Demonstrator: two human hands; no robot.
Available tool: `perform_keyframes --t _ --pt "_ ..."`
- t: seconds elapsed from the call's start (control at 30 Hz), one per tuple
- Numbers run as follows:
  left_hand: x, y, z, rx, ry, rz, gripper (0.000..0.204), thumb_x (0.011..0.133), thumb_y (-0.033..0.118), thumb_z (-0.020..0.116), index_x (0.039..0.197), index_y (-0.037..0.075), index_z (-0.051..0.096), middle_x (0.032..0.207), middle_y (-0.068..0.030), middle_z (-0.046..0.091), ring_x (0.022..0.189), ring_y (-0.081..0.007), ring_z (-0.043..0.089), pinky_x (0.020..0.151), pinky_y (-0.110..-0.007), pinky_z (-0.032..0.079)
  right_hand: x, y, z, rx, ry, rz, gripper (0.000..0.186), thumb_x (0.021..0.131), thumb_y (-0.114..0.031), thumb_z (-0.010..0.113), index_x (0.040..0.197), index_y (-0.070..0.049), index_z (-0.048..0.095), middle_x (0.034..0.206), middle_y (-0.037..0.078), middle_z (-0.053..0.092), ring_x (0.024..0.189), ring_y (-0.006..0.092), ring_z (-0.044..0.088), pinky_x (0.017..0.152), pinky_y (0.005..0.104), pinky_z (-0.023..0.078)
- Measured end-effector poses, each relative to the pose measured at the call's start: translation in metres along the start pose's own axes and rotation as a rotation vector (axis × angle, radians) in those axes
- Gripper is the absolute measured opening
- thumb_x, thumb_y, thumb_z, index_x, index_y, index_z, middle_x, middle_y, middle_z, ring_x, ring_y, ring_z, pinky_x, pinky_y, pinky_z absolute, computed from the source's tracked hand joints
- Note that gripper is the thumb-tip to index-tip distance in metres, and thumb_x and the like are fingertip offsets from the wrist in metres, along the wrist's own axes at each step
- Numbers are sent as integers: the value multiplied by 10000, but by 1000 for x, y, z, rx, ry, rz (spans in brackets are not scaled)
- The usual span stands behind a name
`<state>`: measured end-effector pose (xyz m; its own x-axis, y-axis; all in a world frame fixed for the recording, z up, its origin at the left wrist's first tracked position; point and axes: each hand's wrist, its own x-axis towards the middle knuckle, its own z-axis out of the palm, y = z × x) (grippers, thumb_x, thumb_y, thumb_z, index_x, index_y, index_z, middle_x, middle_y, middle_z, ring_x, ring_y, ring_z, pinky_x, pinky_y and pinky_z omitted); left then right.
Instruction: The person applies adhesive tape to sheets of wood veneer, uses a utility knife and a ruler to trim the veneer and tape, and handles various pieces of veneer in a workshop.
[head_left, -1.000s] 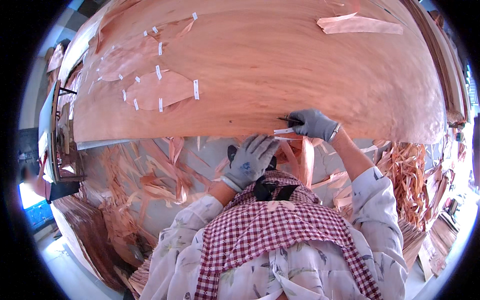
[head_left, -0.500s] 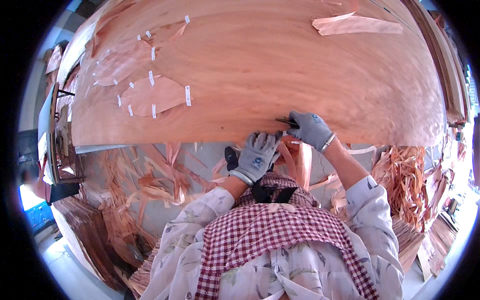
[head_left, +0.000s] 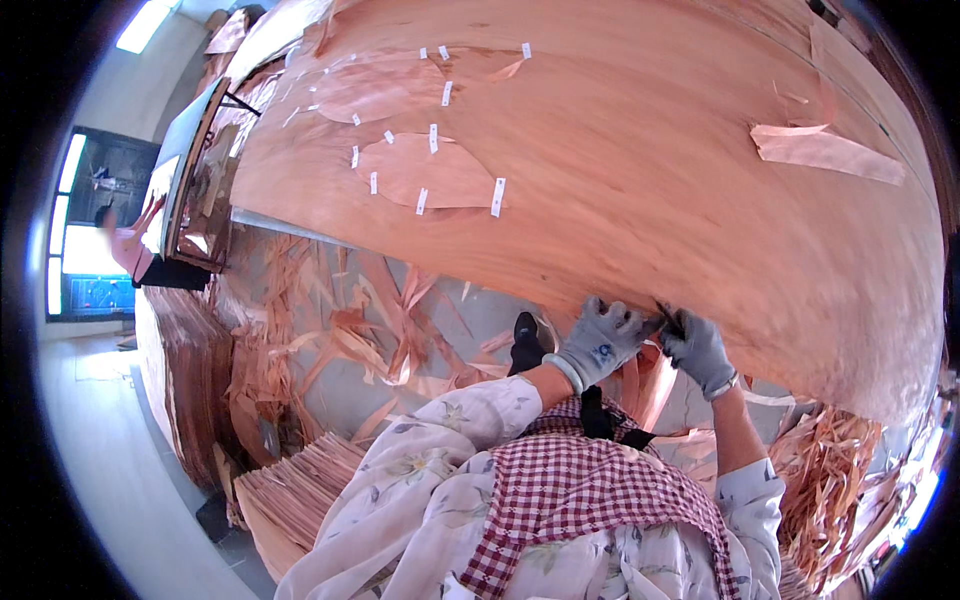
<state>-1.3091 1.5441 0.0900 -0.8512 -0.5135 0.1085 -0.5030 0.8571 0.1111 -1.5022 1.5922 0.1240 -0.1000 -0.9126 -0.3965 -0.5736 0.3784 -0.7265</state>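
A large reddish-brown wood veneer sheet (head_left: 620, 200) lies before me, its near edge running under my hands. My left hand (head_left: 603, 338), in a grey glove, rests at that edge with its fingers bent and somewhat apart. Just right of it, my gloved right hand (head_left: 698, 350) is closed round a thin dark tool (head_left: 663, 310), its tip towards the left fingers. The tool looks like a small knife; most of it is hidden in the glove. Two lighter veneer patches, one nearer (head_left: 430, 172) and one farther (head_left: 380, 88), are fixed on the sheet with white tape pieces (head_left: 498, 197).
A loose veneer strip (head_left: 830, 155) lies on the sheet at the far right. Torn veneer scraps (head_left: 400, 320) litter the floor, heaped at the right (head_left: 825, 470). Stacked veneer (head_left: 290, 490) stands at the lower left. Another person (head_left: 135, 245) is at a table (head_left: 190, 180) far left.
The view has turned left, so the sheet now slants and the other person shows. My right hand has drawn in close to the left, the tool still in it, its tip turned upward.
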Motion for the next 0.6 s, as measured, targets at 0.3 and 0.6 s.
perform_keyframes --t 0.3,0.6 --pt "2 -7 -34 -372 -17 -109 434 825 231 591 1254 180 548 1154 -33 554 1064 -279 501 903 -462 393 -92 -2 -61 705 -156 101 202 869 -110 648 1012 20 590 807 30 612 700 112 570 629 262 483" --pt "-161 -224 -29 -1603 776 -1237 257 910 258 517 1081 71 563 1014 -76 604 934 -202 575 803 -350 494 -191 17 -65 641 -522 171 306 852 -109 670 1115 12 572 979 77 642 848 144 602 780 303 503"
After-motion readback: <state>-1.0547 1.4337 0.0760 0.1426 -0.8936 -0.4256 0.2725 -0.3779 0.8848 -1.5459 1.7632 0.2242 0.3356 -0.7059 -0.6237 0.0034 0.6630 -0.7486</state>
